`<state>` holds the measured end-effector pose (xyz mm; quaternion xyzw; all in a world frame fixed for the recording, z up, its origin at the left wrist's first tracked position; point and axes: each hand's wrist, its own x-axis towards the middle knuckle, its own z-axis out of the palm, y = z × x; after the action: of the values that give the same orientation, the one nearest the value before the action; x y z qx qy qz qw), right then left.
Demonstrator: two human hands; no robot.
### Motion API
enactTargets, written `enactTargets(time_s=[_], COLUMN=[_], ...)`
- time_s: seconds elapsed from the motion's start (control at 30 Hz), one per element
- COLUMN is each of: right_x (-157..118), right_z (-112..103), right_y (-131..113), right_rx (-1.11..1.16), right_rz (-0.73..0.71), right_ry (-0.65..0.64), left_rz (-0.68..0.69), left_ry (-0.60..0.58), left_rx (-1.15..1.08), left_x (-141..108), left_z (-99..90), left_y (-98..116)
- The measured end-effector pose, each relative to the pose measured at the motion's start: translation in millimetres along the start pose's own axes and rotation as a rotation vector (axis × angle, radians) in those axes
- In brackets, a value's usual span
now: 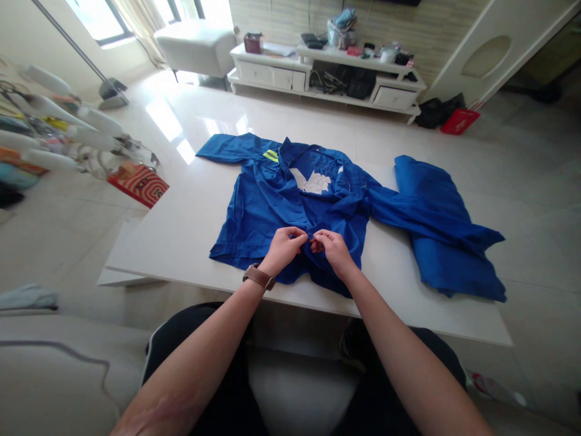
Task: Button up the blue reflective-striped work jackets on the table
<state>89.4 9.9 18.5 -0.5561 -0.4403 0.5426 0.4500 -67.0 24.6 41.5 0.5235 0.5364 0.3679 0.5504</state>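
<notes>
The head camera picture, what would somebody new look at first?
Probably the big blue jacket, spread out in the middle of the white table. Next, the left hand and right hand, close together with fingers pinching the jacket's front near its bottom edge. Then maybe the folded blue cloth on the table's right side, with a sleeve lying across it.

"KFC" lettering, partly visible, on the red-patterned bag point(138, 183)

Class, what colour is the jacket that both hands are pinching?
The jacket is blue, best seen in the head view.
</notes>
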Motion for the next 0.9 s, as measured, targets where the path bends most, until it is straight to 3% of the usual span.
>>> enactTargets(time_s=[0.9], right_x=[-1.8], right_z=[-0.5], right_y=[3.0], right_rx=[-0.110], right_rz=[-0.043], right_ry=[-0.016], left_rz=[-0.014], left_ry=[-0.025], left_rx=[-0.008], left_x=[0.9], left_z=[-0.5], left_y=[-6.7])
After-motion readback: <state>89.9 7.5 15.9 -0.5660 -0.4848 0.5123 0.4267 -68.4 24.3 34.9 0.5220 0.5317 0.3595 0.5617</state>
